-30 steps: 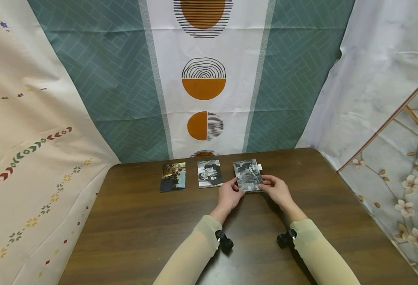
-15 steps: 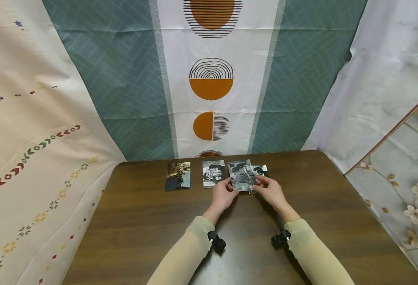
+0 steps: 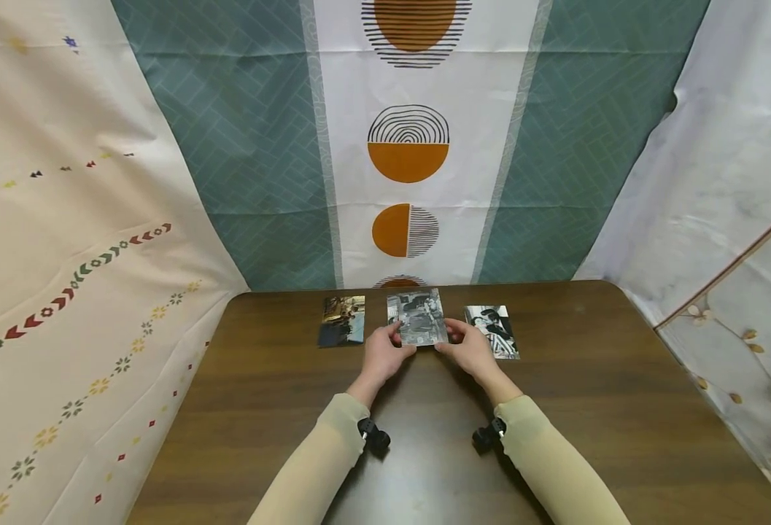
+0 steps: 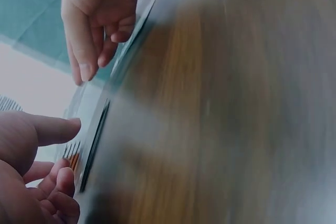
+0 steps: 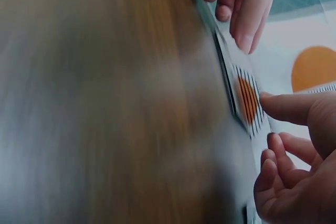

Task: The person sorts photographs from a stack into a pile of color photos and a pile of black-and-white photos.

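My left hand (image 3: 384,354) and right hand (image 3: 469,350) hold a black-and-white photo print (image 3: 422,321) by its lower sides. It is over the spot of the middle photo on the table, which it mostly hides. To its left lies a colour photo (image 3: 342,321), dark at the bottom. Another black-and-white photo (image 3: 494,332) lies just right of my right hand. In the left wrist view the left thumb and curled fingers (image 4: 62,179) face the right hand (image 4: 100,24). The right wrist view mirrors this, with the held print barely showing.
The brown wooden table (image 3: 280,437) ends at its back edge just behind the photos. A patterned cloth (image 3: 408,240) hangs directly behind it. Pale cloths (image 3: 96,292) hang along both sides. Each wrist carries a small black camera (image 3: 375,439).
Both hands have moved left with the held print, from over the right-hand photo to over the middle one. The right-hand photo has come into full view. The head view has turned slightly left.
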`<state>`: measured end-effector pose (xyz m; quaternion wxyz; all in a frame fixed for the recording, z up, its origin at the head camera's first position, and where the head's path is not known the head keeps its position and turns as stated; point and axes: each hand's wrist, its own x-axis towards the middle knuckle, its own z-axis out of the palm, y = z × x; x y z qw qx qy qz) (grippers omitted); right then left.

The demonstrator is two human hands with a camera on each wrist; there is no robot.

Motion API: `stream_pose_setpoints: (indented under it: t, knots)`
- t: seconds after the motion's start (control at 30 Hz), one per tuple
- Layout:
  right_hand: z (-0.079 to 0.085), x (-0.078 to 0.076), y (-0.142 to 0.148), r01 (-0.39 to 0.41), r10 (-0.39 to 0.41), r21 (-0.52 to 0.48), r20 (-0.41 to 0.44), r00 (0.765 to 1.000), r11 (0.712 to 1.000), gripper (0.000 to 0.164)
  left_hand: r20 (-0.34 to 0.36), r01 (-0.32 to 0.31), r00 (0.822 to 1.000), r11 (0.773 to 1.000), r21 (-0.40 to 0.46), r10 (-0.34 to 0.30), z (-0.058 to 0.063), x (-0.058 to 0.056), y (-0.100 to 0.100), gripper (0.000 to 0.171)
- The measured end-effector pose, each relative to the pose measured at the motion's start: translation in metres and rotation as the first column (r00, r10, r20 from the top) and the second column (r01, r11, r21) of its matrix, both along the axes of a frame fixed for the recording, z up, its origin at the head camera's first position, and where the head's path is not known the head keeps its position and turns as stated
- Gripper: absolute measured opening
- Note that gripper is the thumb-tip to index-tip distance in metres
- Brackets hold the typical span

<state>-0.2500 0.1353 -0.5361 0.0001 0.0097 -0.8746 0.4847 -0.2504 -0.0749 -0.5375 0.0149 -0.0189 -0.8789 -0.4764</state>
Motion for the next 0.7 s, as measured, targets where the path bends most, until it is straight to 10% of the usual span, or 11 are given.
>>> stream_pose_setpoints:
  t: [0.7]
  knots:
    - [-0.004,-0.013,-0.039,0.014,-0.013,0.032,-0.044,0.999,0.999,0.058,-0.003,-0.044,0.999,0.994,-0.104,0.044,-0.004,-0.012,-0.028,0.067]
